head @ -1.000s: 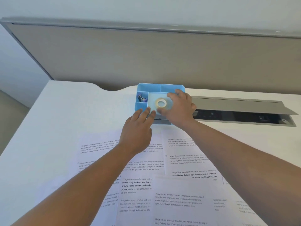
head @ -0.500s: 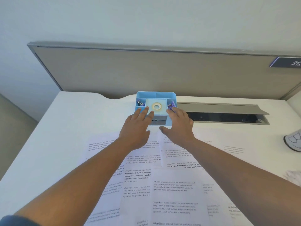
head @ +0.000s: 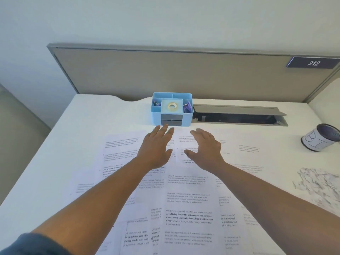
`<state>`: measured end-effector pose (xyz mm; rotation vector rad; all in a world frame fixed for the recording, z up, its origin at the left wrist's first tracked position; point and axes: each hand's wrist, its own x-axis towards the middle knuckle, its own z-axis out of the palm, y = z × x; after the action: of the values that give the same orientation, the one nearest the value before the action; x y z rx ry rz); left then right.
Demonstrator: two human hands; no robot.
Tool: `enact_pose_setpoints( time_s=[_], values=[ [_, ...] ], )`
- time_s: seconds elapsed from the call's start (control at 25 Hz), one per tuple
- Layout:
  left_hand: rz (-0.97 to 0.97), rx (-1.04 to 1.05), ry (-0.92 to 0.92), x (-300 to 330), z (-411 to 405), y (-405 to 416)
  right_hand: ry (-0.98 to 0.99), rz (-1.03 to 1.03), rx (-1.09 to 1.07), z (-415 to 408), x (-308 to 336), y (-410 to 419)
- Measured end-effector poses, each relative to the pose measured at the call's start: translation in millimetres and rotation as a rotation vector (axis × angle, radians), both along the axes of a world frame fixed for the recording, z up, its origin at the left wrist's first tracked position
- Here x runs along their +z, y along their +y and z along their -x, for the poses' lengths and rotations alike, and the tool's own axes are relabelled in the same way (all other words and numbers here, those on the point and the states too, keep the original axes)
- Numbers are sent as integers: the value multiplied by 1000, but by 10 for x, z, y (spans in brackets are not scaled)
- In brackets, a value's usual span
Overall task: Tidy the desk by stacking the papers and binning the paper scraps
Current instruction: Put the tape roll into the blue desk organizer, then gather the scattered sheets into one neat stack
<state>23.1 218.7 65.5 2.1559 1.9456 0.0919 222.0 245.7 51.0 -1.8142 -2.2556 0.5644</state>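
While the papers (head: 185,196) are lying spread and overlapping across the middle and near edge of the desk (head: 46,162), the stacking is, as I judge, not yet begun. The paper scraps (head: 320,183) are sitting in a heap at the right edge — not yet binned — near the cup (head: 322,139) marked as bin. The left hand (head: 156,150) and the right hand (head: 204,151) are hovering over the sheets with straight, slightly spread fingers, holding nothing. A blue organiser (head: 172,109) is standing at the far edge, before a grey partition (head: 165,74).
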Motion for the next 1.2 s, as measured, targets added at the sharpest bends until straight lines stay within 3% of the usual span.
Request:
enact_pose_setpoints(
  time_s=[0.2,0.4,0.72,0.96,1.2],
  values=[
    [81,145,-115,-248,-66,-824,135,189,235,-438,-255,-589],
    [207,398,-363,-423,-190,-1806,191,318,350,-876,-608,-1198],
    [193,788,-767,-602,-241,-2807,344,390,207,-802,-640,-1737],
    [159,879,-837,-710,284,-3070,437,487,61,-262,-649,-1821],
    [150,851,-814,-811,1043,-3284,454,420,17,561,-647,-1836]
  ],
)
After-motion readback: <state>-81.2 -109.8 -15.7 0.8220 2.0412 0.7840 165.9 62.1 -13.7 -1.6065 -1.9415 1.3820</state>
